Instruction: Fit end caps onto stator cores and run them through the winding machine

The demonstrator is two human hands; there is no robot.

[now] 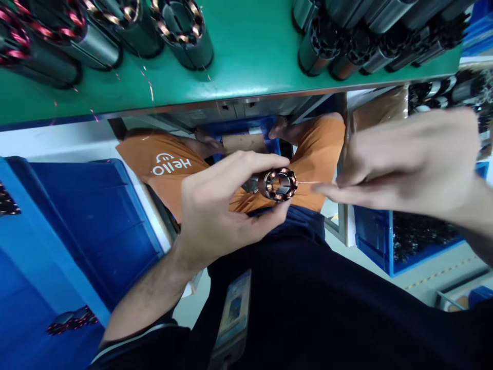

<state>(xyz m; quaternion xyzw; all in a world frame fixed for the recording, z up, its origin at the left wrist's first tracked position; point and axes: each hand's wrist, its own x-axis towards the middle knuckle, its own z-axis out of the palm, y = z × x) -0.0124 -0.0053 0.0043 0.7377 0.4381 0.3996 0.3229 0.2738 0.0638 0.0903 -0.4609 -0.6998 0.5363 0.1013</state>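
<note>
A dark shirt (308, 288) fills the lower middle of the frame, nearest the camera, with a badge (234, 308) hanging over it, left of centre at the bottom; just above, the left hand (227, 200) reaches in from the lower left, its grip clamped on a wound cylinder (271, 186) at the centre of the frame, with digits pressed to the top and bottom of its side; the open end of the cylinder faces the camera and shows a ring of copper-coloured windings.

From that ring a thin wire (307, 183) runs towards the right hand (408, 164), which is blurred at the right of the frame, fingers curled; I cannot tell whether its grip is closed on the wire.

Beneath the hands are orange shorts (321, 154), with a white "Hello" print (171, 164) left of centre; a green desk (250, 56) crosses the top of the frame; at its upper left stand cylinders with pink-red windings (96, 49) and, beside them, cylinders with copper windings (196, 51), with wire scraps (148, 85) lying near; at the upper right is a cluster of dark cylinders (323, 46); a blue bin (96, 221) takes up the left side, and a blue crate (373, 236) at the lower right holds dark pieces (419, 234).
</note>
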